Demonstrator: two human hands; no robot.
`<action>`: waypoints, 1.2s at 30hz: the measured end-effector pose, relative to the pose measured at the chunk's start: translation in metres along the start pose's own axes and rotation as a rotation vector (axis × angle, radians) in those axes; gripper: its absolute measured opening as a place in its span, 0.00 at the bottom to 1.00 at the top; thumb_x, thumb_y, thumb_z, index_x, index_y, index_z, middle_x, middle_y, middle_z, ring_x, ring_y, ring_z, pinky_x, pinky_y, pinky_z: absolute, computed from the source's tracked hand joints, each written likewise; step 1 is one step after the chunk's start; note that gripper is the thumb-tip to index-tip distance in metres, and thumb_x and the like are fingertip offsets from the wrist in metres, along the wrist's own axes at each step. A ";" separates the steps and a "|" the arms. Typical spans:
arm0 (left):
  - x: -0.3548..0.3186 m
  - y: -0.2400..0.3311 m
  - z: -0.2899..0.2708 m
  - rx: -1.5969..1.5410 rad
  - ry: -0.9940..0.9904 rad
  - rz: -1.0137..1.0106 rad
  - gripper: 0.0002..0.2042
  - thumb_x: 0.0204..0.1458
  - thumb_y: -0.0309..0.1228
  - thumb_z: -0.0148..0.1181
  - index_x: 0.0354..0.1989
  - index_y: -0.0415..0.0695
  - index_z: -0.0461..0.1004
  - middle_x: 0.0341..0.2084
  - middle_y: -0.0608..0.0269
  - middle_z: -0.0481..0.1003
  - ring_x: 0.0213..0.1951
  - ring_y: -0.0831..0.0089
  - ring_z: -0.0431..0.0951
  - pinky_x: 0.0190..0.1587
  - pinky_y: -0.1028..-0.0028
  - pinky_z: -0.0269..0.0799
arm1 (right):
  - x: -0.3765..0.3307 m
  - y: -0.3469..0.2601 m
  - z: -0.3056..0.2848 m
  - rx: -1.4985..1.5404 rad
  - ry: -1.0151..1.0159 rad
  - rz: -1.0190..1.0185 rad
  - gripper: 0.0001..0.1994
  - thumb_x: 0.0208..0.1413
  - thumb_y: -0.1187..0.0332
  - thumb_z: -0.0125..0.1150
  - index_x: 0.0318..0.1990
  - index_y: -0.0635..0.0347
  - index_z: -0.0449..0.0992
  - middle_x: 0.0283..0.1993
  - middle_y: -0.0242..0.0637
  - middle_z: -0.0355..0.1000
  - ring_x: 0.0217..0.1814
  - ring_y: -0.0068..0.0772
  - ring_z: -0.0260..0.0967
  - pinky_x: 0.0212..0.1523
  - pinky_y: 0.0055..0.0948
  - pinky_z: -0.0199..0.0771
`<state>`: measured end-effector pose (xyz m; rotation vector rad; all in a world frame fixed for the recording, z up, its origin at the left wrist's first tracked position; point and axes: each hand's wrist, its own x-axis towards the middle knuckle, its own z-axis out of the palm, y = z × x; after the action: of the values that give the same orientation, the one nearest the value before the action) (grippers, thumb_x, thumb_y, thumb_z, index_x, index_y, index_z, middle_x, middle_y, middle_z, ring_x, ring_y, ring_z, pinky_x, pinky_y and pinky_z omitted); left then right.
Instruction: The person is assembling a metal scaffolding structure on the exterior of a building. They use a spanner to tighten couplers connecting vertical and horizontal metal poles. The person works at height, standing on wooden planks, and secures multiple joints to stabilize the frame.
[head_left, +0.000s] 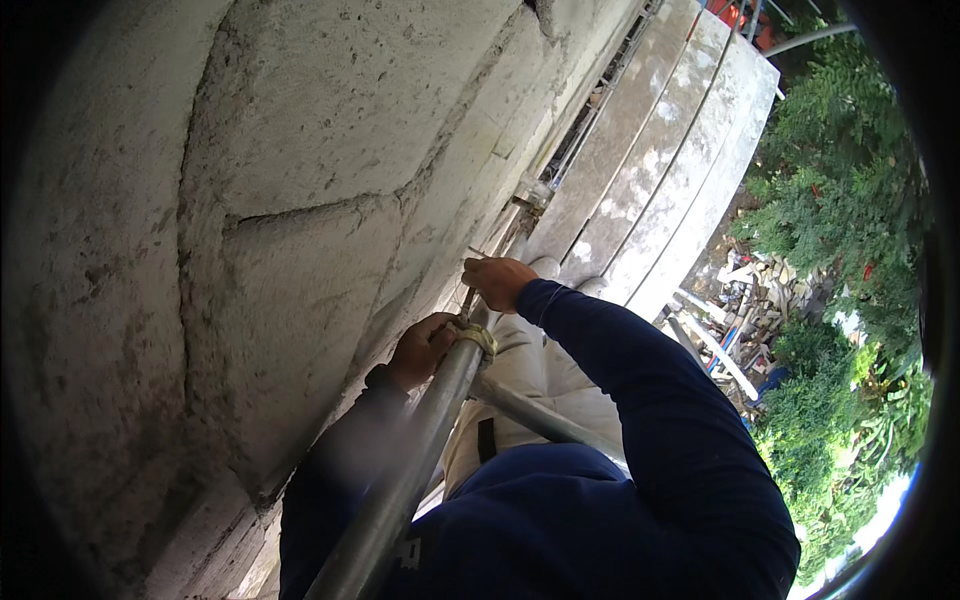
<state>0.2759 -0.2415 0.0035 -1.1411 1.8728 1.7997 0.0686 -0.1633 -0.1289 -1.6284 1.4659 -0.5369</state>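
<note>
A grey metal scaffold pole (405,480) slants up from the lower edge, with a scaffold coupler (480,338) clamped round it. My left hand (420,352) is closed at the coupler's left side, fingertips against its fittings; what lies under the fingers is partly hidden. Just beyond, my right hand (498,284) is closed in a pinch on a thin, rod-like tool (468,300). The tool's lower end reaches down to the coupler, and its exact kind is too small to tell.
A rough stone wall (300,150) rises close on the left. Weathered scaffold boards (650,150) run away at the upper right. A second metal pole (540,412) crosses below the coupler. Far below on the right lie debris (735,320) and green bushes (830,180).
</note>
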 end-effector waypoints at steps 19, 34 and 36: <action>0.012 -0.052 -0.008 -0.141 -0.066 -0.063 0.24 0.69 0.50 0.54 0.50 0.36 0.76 0.42 0.56 0.80 0.44 0.70 0.80 0.51 0.67 0.76 | -0.010 0.019 0.016 0.105 0.204 -0.038 0.16 0.67 0.59 0.52 0.43 0.62 0.80 0.42 0.52 0.78 0.51 0.58 0.75 0.53 0.51 0.76; 0.006 0.000 0.004 -0.427 -0.163 -0.061 0.21 0.69 0.38 0.54 0.62 0.34 0.69 0.49 0.55 0.79 0.50 0.70 0.81 0.55 0.70 0.77 | -0.016 -0.039 -0.005 0.473 0.249 -0.093 0.23 0.60 0.48 0.67 0.26 0.59 0.74 0.26 0.48 0.70 0.31 0.54 0.69 0.36 0.48 0.70; 0.010 -0.025 -0.002 -0.450 -0.169 -0.070 0.21 0.70 0.40 0.54 0.62 0.34 0.69 0.50 0.56 0.79 0.51 0.71 0.80 0.57 0.70 0.76 | -0.015 -0.039 -0.006 0.465 0.232 -0.082 0.23 0.58 0.47 0.68 0.26 0.59 0.75 0.27 0.49 0.71 0.32 0.55 0.70 0.36 0.49 0.71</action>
<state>0.2876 -0.2442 -0.0208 -1.1292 1.3533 2.2658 0.0831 -0.1528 -0.0902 -1.2899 1.3129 -1.0573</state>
